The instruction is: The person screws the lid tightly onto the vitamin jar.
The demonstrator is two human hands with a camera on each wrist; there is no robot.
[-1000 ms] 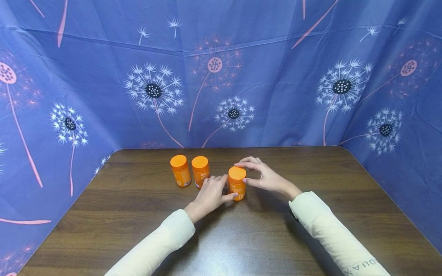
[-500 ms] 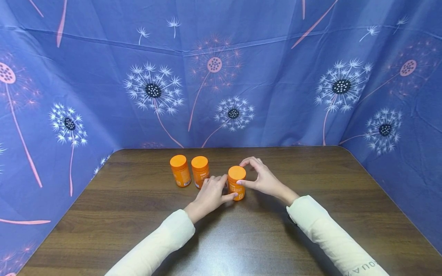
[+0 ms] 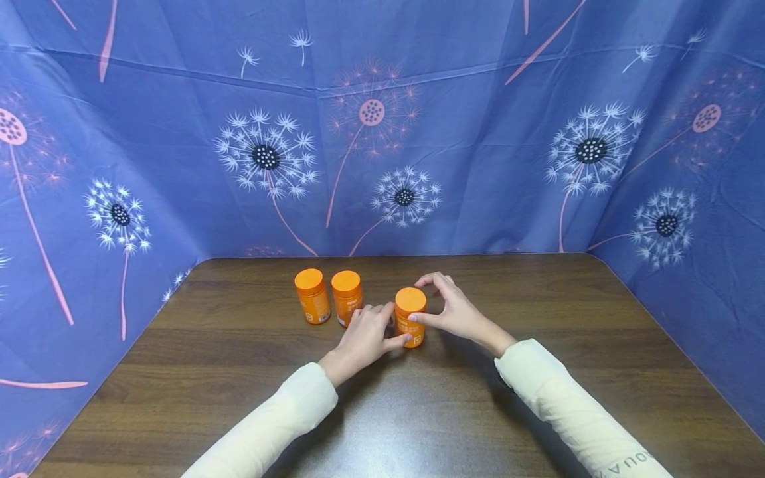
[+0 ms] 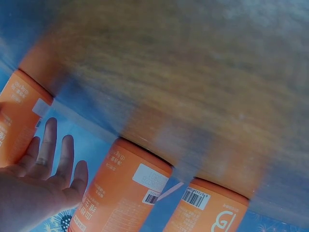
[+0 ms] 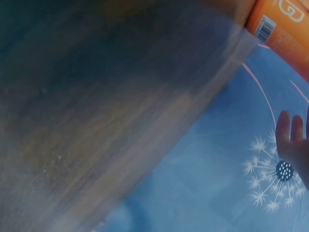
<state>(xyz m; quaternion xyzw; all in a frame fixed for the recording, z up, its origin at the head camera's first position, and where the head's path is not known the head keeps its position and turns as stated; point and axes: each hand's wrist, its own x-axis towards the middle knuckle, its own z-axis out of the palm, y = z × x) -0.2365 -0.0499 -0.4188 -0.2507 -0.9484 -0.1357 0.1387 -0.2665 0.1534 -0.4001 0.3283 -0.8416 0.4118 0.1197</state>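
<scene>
An orange bottle (image 3: 409,328) with an orange screw lid (image 3: 409,301) stands upright on the table, between both hands in the head view. My left hand (image 3: 363,334) holds its body from the left, thumb across the lower front and index finger behind. From the right, my right hand (image 3: 457,313) pinches it around the lid, thumb at the front just under the rim and bent index finger at the back. The left wrist view shows this bottle (image 4: 19,128) beside the left hand (image 4: 36,186), whose other fingers are spread. The right hand (image 5: 295,150) is partly visible in the right wrist view.
Two similar orange bottles stand upright to the left: a nearer one (image 3: 347,299) just beyond the left hand and another (image 3: 313,297) farther left. The brown wooden table (image 3: 508,411) ends at a blue dandelion-print cloth (image 3: 478,186).
My right hand has turned about the lid: its thumb has moved left across the front and its index finger right along the back. The left hand and all bottles stay in place.
</scene>
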